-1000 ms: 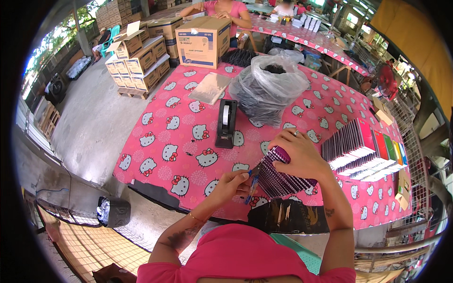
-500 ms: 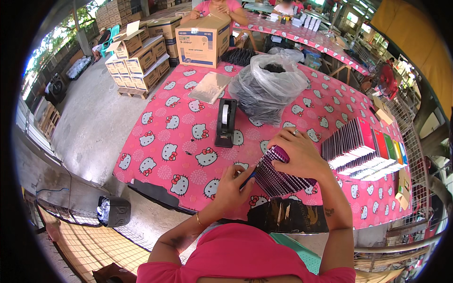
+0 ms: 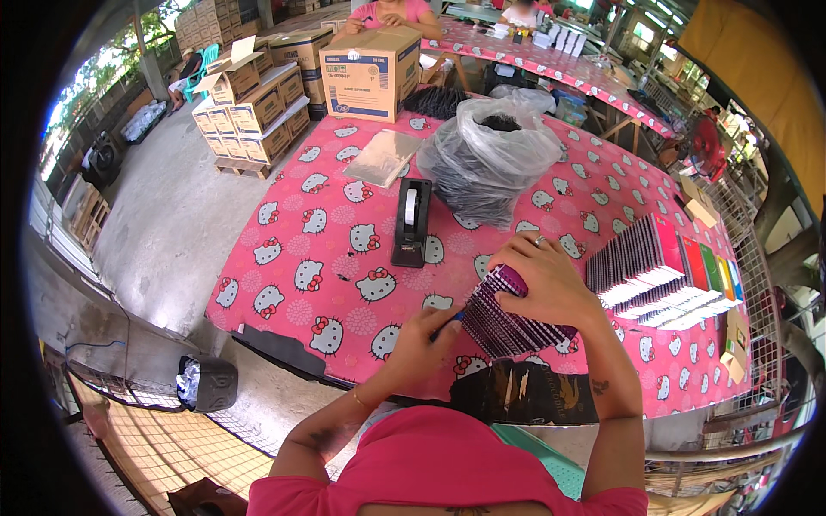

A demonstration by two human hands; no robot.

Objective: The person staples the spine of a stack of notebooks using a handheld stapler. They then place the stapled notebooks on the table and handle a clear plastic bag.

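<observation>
The left hand (image 3: 422, 340), nearer the person than the dispenser (image 3: 413, 245) and about level with it from side to side, has its fingers closed around a blue tool (image 3: 446, 326). The tool points toward the spiral bindings of the notebooks (image 3: 520, 328); whether its tip touches them I cannot tell. The notebooks lie nearer the person than the dispenser and to its right, bunched together with their spirals in rows, a purple cover showing at the far end. The right hand (image 3: 546, 279), a ring on one finger, is half open and arched over them, holding them with the thumb on the side toward the left hand.

The dispenser is black, with a white roll in it, and stands on a pink cloth (image 3: 297, 245) printed with cat faces. Well to its right is a pile (image 3: 632, 258) of more spiral notebooks, some with red, green, blue and yellow covers. Beyond the dispenser, to the right, sits a clear bag (image 3: 516, 146) full of dark pieces; beyond it, slightly left, lies a shiny packet (image 3: 382, 158). Farther past the dispenser stand a carton (image 3: 366, 86) and a co-worker (image 3: 400, 15) in pink. Well to the dispenser's left and below, a dark bin (image 3: 217, 384) stands on the floor.
</observation>
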